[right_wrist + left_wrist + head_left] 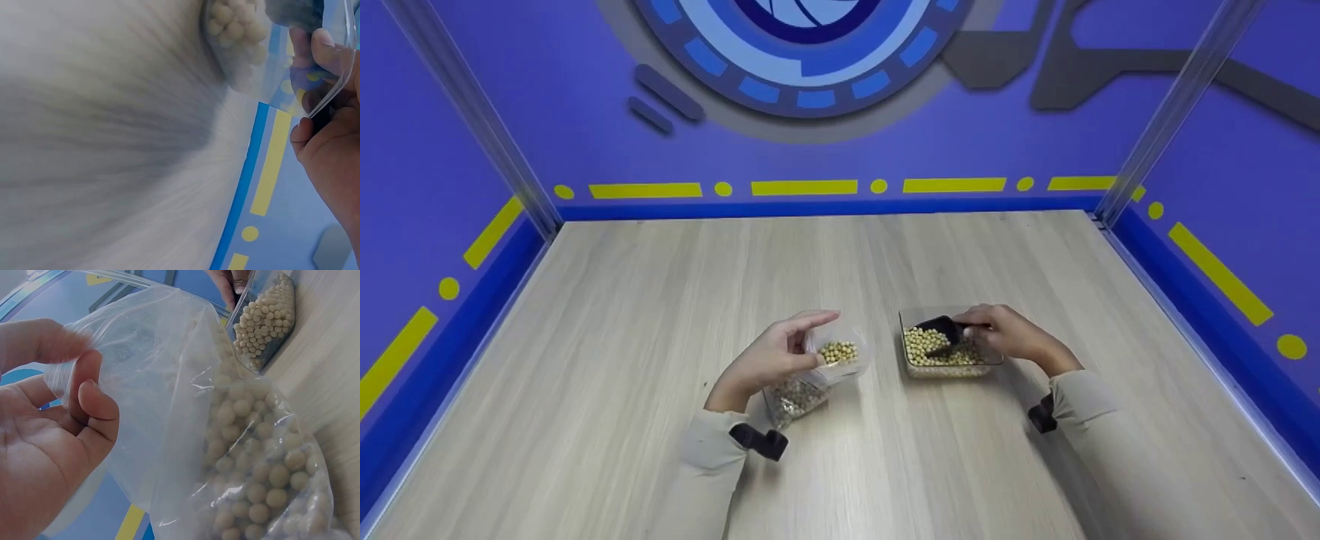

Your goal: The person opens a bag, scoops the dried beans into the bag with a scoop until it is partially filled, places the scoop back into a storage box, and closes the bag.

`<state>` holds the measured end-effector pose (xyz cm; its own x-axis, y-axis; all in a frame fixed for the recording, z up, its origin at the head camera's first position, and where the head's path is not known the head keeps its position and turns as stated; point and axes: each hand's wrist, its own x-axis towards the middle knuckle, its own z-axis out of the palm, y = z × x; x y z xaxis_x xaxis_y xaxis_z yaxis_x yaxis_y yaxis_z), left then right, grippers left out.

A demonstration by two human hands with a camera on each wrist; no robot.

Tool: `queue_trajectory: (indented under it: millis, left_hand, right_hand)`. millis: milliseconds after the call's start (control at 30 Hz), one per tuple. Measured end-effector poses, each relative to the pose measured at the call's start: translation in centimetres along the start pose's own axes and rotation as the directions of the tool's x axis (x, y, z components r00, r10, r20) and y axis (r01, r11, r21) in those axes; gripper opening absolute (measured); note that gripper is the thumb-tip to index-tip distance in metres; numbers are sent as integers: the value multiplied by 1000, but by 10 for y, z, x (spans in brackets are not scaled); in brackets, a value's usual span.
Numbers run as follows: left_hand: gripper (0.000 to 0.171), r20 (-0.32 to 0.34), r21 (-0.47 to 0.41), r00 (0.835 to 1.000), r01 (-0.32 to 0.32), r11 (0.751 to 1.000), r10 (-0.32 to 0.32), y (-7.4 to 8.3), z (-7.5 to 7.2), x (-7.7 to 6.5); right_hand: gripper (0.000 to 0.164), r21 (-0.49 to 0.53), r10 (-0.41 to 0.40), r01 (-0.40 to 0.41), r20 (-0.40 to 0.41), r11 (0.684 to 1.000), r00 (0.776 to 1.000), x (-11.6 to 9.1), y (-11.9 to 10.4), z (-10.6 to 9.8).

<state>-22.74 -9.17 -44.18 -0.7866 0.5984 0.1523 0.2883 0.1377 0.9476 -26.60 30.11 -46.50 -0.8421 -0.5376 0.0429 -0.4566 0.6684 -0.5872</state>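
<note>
Here's the clear container point(956, 366) on the bench point(622, 300), our landmark, and the right hand point(1012, 330) is over its right side, fingers and thumb clamped on the handle of a black scoop point(939, 324). Down goes the scoop's blade among the pale round beads point(921, 348) inside the container, so scooping looks like the step in hand! How much the blade has caught? Cannot tell; it sits tilted. Over to the container's left, well apart from the right hand, the left hand point(765, 358) pinches a clear plastic bag point(140, 382) near its mouth, thumb and fingers on the film, and that mouth gapes toward the container. Beads in there too, a good heap in the lower part, same pale round sort by the look of them; whether the bag's base touches the bench, I can't tell. The container itself has a wide layer of beads, and they show right through its front wall. Judging from this set-up, the next move calls for a level scoop lifted clear of the container's rim, with the bag's mouth held wide, because these little spheres look ready to roll off at any tilt!
</note>
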Motion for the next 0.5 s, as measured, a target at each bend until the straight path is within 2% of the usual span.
queue_trajectory:
  millis: [500]
  left_hand:
    - [63, 4, 0, 1000, 14, 1000, -14, 0, 0, 0]
  right_hand:
    - [35, 98, 28, -27, -10, 995, 1000, -1, 6, -2]
